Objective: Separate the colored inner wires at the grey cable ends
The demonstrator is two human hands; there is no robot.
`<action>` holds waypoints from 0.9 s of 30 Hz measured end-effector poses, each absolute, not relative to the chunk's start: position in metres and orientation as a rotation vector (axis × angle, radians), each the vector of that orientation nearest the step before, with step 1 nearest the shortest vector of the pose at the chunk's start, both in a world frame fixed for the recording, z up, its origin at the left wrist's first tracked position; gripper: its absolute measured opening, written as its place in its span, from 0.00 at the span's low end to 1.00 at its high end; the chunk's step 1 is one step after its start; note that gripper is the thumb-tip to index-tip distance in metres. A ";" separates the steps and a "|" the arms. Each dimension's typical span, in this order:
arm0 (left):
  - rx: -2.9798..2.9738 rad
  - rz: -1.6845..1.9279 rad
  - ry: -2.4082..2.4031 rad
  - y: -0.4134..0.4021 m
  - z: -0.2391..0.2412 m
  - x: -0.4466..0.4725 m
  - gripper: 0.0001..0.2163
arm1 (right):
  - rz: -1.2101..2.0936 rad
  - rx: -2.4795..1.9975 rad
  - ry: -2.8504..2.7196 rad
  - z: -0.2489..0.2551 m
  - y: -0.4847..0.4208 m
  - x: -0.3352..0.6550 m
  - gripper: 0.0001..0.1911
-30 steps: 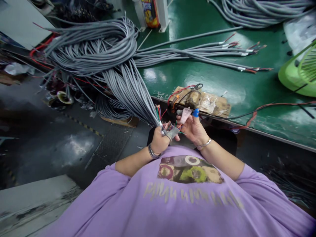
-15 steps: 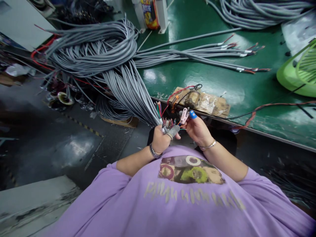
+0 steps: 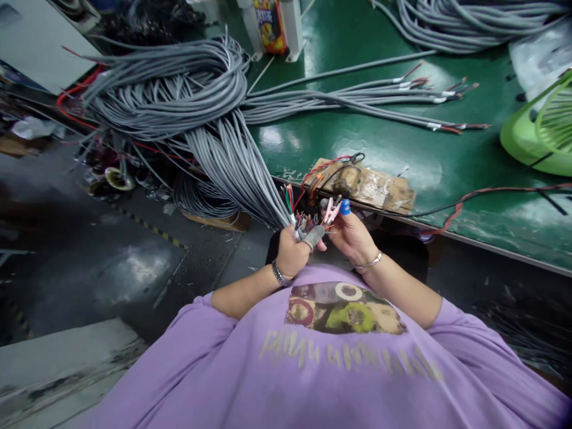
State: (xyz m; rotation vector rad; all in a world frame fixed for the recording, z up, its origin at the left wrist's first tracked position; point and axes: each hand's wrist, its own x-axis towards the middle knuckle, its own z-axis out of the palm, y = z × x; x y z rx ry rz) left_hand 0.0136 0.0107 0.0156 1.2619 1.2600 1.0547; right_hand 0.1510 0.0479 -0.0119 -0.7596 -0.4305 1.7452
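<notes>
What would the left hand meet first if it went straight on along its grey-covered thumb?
Likely the thin, coloured wires just ahead, then the right hand holding the pink plastic clip; depth there is unclear.

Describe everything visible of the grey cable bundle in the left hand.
The grey cable bundle is many slim, smooth, plastic-looking cables. Overlapping loops rest on the green bench; strands slant side by side past its front edge, narrowing to the left hand, which grips them near their ends. There the grey stops and thin coloured wires, red and green among them, splay out. Whether every loop joins those strands cannot be told.
</notes>
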 end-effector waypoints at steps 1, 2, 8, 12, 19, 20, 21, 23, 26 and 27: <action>1.266 1.048 1.266 0.010 0.014 0.013 0.17 | 1.741 -0.768 -0.419 -0.011 0.048 0.151 0.23; 1.270 1.041 1.272 0.010 0.013 0.012 0.17 | 1.735 -0.778 -0.410 -0.011 0.048 0.150 0.23; 1.285 1.016 1.257 0.011 0.009 0.010 0.16 | 1.716 -0.776 -0.367 -0.013 0.049 0.148 0.22; 1.263 1.037 1.259 0.011 0.012 0.012 0.17 | 1.764 -0.764 -0.365 -0.019 0.047 0.147 0.23; 1.197 1.115 1.263 0.006 0.008 0.016 0.20 | 1.795 -0.733 -0.393 -0.018 0.045 0.150 0.27; 1.195 1.117 1.258 0.005 0.007 0.015 0.20 | 1.800 -0.732 -0.380 -0.017 0.045 0.151 0.27; 1.194 1.120 1.254 0.004 0.007 0.014 0.20 | 1.814 -0.736 -0.367 -0.017 0.045 0.152 0.28; 1.198 1.124 1.251 0.001 0.006 0.011 0.20 | 1.859 -0.749 -0.358 -0.016 0.044 0.155 0.29; 1.198 1.131 1.250 -0.002 0.005 0.006 0.20 | 1.923 -0.748 -0.412 -0.015 0.043 0.160 0.30; 1.197 1.132 1.248 -0.002 0.005 0.005 0.19 | 1.938 -0.739 -0.440 -0.015 0.042 0.162 0.30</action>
